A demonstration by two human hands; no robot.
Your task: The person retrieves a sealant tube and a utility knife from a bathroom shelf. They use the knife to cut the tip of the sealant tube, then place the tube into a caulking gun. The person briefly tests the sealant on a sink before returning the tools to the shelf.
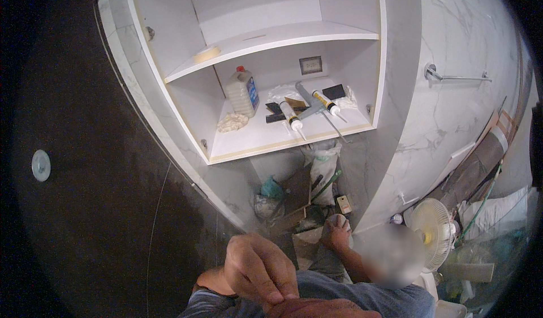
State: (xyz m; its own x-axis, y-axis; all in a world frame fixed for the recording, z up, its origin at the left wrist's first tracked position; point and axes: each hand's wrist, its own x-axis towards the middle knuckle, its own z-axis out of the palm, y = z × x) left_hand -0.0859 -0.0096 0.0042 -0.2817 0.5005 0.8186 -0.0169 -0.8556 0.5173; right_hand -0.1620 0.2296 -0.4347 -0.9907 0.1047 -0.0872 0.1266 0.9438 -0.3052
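Note:
Low in the view, my left hand [257, 264] is closed, its thumb and fingers pinched together and pointing down to the right. Its fingertips meet my right hand [319, 308], which the lower edge cuts off. The right hand's fingers look folded in. Whatever lies between the two hands is too hidden to make out. Beneath them, a co-worker in a grey shirt [367, 295] is low down. That person's hand [337, 230] reaches forward onto a pale object under the cabinet.
Ahead stands an open white cabinet [294, 148] holding a plastic jug [242, 94], two sealant cartridges [291, 116] [327, 102] and a tape roll [207, 54]. Bags and boards crowd the floor below. On the right are a fan [432, 233] and a towel bar [461, 78].

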